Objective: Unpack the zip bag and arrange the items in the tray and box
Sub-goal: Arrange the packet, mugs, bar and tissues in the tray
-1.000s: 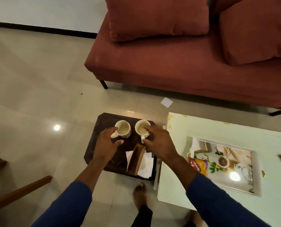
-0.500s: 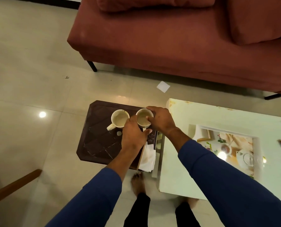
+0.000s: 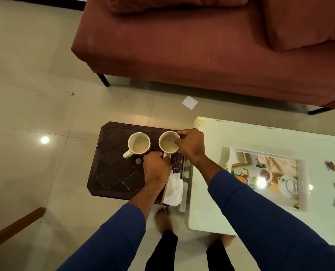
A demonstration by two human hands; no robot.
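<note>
While I arrange cups on the dark tray (image 3: pixel 112 169), the left cup (image 3: pixel 139 143) stands free; my left hand (image 3: pixel 156 170) pinches the right cup (image 3: pixel 169 142) at its handle, my right hand (image 3: pixel 191 144) grips its rim. Next, settle it gently beside the napkins (image 3: pixel 174 189). Right of the tray, the white table (image 3: pixel 207 208) crowds close.
</note>
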